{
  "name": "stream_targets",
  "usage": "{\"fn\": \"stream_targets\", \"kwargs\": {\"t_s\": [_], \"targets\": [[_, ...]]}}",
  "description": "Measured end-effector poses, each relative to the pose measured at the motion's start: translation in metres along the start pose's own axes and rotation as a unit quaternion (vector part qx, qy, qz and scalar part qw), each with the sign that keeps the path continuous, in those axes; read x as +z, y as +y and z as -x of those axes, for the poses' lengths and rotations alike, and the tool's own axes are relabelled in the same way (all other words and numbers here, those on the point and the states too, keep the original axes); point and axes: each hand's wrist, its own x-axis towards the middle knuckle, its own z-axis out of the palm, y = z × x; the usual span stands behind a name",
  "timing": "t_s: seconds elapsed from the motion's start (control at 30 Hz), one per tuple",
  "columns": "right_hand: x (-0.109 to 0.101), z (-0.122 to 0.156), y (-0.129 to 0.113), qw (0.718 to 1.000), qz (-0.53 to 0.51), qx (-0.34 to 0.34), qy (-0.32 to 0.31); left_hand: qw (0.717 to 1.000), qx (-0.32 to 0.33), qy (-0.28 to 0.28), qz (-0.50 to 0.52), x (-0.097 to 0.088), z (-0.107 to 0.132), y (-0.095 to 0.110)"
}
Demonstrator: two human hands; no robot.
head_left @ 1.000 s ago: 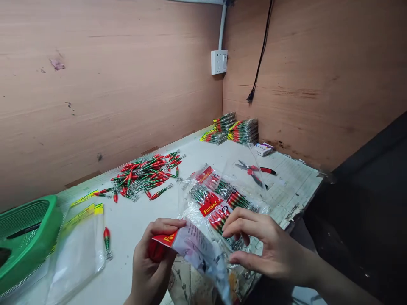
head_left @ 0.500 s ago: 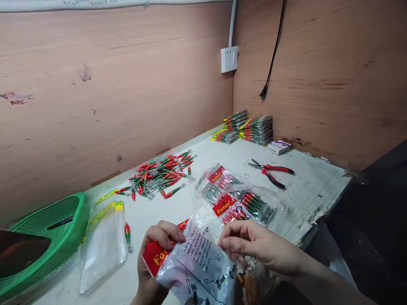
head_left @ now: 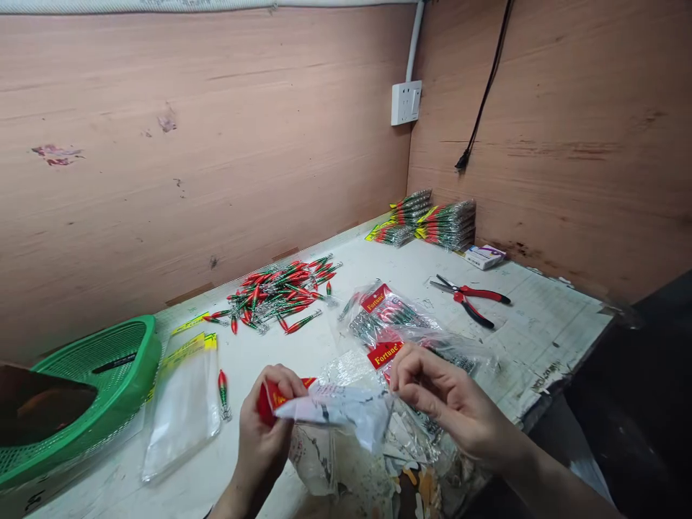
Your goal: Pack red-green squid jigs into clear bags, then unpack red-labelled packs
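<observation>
My left hand (head_left: 273,411) is closed around the red-headed end of a printed plastic bag (head_left: 346,411). The bag is folded and tilted, its white back with dark print facing up; I cannot see what is inside. My right hand (head_left: 446,396) pinches at the bag's right edge, fingertips together. Just beyond it lie clear packets (head_left: 386,310) with red "Fortune" labels, filled with red and green fishing lures. A single loose lure (head_left: 223,393) rests left of my left hand, beside a stack of clear yellow-topped bags (head_left: 184,404).
A pile of loose lures (head_left: 281,288) lies near the wall. Red-handled pliers (head_left: 470,297) and a small white box (head_left: 485,256) are at the right. Stacked lure packets (head_left: 446,223) fill the back corner. A green basket (head_left: 145,353) stands at the left edge.
The printed bag has been tipped flatter and folded, so less of its print shows. My right hand has risen slightly. The whole view has shifted a little.
</observation>
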Motion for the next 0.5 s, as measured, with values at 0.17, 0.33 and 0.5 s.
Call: {"fn": "stream_targets", "kwargs": {"t_s": [0.17, 0.33, 0.5], "targets": [[-0.001, -0.033, 0.012, 0.992, -0.112, 0.017, 0.058, 0.973, -0.212, 0.048, 0.076, 0.003, -0.005, -0.006], [0.008, -0.079, 0.003, 0.99, -0.114, 0.079, -0.017, 0.967, -0.211, 0.108, 0.087, -0.015, -0.013, -0.002], [0.026, -0.14, 0.01, 0.986, -0.119, 0.102, -0.058, 0.971, -0.201, 0.125, 0.027, -0.053, -0.025, -0.004]]}}
